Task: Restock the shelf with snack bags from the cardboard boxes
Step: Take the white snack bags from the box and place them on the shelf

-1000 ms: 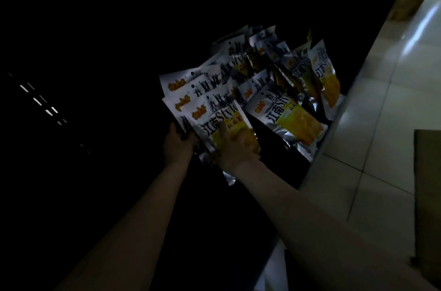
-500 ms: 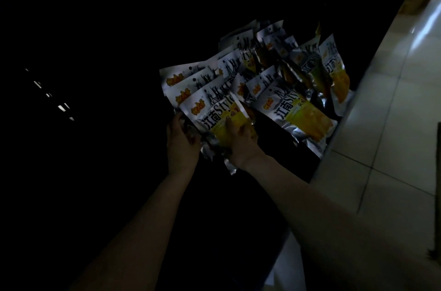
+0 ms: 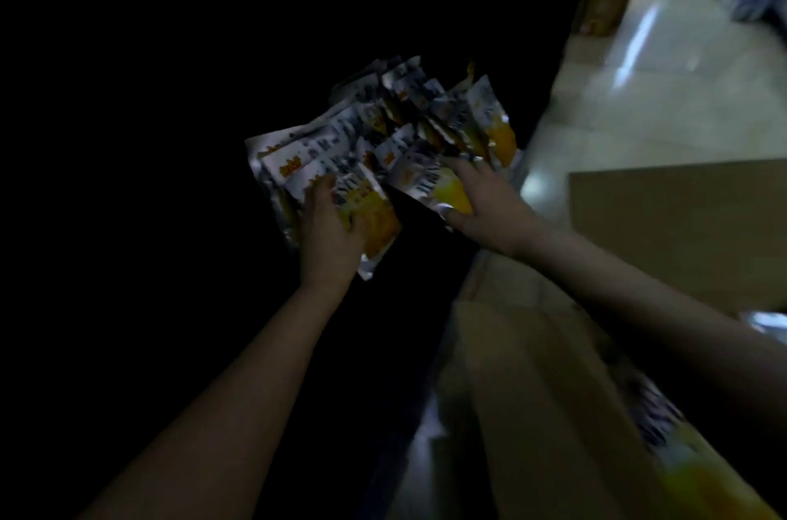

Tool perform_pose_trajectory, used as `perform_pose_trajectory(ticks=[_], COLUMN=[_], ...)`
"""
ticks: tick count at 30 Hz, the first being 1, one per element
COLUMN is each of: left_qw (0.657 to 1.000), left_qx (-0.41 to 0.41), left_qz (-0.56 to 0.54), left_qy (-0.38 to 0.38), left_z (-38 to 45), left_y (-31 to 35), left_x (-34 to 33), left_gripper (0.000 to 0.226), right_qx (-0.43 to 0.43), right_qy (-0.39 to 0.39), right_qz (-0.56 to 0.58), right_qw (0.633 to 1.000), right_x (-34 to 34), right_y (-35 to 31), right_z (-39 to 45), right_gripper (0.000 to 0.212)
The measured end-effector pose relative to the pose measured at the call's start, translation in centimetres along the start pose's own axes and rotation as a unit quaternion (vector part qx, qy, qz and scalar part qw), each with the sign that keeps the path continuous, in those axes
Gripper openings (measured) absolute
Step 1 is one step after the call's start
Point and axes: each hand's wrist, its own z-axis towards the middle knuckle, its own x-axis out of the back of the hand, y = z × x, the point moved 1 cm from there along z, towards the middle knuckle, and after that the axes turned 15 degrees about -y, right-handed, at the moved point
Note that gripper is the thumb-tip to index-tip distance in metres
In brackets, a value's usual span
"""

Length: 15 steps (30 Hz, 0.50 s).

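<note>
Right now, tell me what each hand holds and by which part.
Left hand grips the front snack bag at its lower left. Right hand rests on another bag; a grip cannot be told.
</note>
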Motion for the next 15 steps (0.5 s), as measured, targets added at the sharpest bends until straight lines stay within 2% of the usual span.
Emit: perform_pose_trajectory(ticks=[3,5,7,11,13,15], left_qw=[0.995,0.981,0.966,0.915,0.891,0.867], left_qx=[-0.097,-0.174,-0.208,-0.237,-0.247,-0.254], left_qz=[-0.017,-0.03,-0.025,0.031,0.054,0.083], left_qy=[-0.022,-0.079,-0.151,-0.323,-0.376,-0.421], left_z=[-2.0,-4.1,-6.2,-13.2,-15.7,-17.6], left_y=[5.7,10.6,14.4,20.7,21.3,21.4], left_x=[-1.4,-3.6,-6.3,-13.8,-16.2,-18.6], left_gripper=[0.049,0.045,0.045,0.056,0.058,0.059], right_qx=[-0.041,-0.132,-0.232,-0.415,-0.474,-0.536], right_qy=[0.047,0.067,0.077,0.023,-0.038,-0.067], right_qz=[0.0,0.006,0.035,0.021,-0.017,-0.006], right_qw=[0.998,0.989,0.969,0.909,0.879,0.841], right_x=[2.8,4.6,5.7,5.7,4.3,3.1], right_y=[2.9,5.9,8.8,14.2,15.9,17.0], right_z=[-8.9,-16.3,-21.9,-32.4,-35.3,-38.1], right_gripper=[0.06,0.059,0.058,0.059,0.072,0.083])
